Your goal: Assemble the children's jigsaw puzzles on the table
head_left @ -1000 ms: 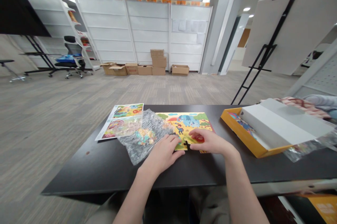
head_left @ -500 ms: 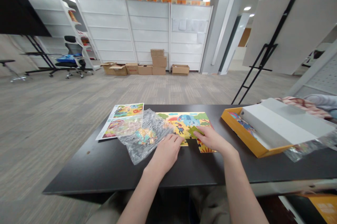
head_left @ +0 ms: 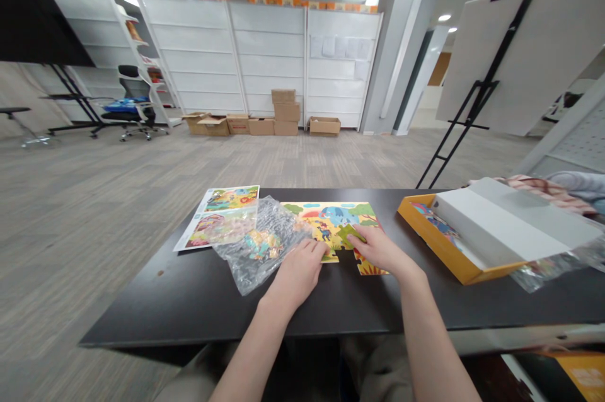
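A colourful animal jigsaw puzzle point(head_left: 338, 214) with a blue elephant lies on the black table, with a gap along its near edge. My right hand point(head_left: 375, 246) pinches a green puzzle piece point(head_left: 348, 235) over the middle of the puzzle, just above that gap. My left hand point(head_left: 305, 262) lies palm down on the puzzle's lower left corner, fingers stretched out and resting on the pieces. Right beside it, a clear plastic bag point(head_left: 255, 257) with loose pieces inside overlaps the puzzle's left side.
A printed picture sheet point(head_left: 201, 216) lies partly under the bag at the left. On the right stands an open yellow box point(head_left: 460, 257) with a white inside and a plastic wrapper beside it. The black table's point(head_left: 189, 320) front edge runs close to my body.
The green piece and my right hand have shifted very slightly, staying over the same spot of the puzzle. My left hand stays in place on the corner.
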`<state>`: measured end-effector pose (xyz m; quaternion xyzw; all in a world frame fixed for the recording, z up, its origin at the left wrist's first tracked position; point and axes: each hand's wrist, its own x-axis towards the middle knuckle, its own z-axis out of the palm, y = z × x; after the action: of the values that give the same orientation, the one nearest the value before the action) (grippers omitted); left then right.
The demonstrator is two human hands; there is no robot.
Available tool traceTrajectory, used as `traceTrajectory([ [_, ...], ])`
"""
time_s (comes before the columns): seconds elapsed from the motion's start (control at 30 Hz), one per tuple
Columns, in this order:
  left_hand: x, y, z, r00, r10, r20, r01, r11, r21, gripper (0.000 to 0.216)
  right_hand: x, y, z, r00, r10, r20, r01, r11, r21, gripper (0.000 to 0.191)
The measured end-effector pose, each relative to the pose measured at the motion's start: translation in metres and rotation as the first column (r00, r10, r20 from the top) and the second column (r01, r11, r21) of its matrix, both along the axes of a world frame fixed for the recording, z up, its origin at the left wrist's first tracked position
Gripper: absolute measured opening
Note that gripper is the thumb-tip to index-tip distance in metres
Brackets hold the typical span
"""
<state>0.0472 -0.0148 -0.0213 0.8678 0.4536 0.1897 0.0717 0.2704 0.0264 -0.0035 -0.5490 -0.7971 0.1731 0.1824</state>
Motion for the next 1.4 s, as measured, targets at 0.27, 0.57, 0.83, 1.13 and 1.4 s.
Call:
traceTrajectory([
  [0.27,0.000,0.004,-0.001,0.985,0.123,0.124,-0.127,0.992,0.021,0.019,0.000,0.002,-0.004,1.000,-0.010,0.013,0.010,1.000,-0.006,0.027],
  [0.57,-0.004,0.004,0.002,0.976,0.136,0.169,-0.125,0.989,-0.075,0.011,-0.003,0.000,-0.003,1.000,0.002,-0.022,-0.002,1.000,-0.006,0.025],
  [0.83,-0.008,-0.006,0.010,0.999,0.003,0.047,0.001,0.997,-0.078,0.013,-0.006,-0.003,0.002,0.998,0.025,-0.065,-0.025,1.000,0.011,0.024],
  [1.13,-0.017,-0.015,0.004,0.993,-0.094,0.074,0.100,0.992,-0.078,0.020,-0.039,-0.014,0.005,0.981,0.110,-0.160,-0.118,0.992,-0.047,0.020],
  [1.4,-0.023,-0.018,-0.005,0.992,-0.012,0.128,0.018,0.999,-0.049,0.018,-0.041,-0.014,0.004,0.981,0.109,-0.163,-0.120,0.991,-0.059,0.019],
])
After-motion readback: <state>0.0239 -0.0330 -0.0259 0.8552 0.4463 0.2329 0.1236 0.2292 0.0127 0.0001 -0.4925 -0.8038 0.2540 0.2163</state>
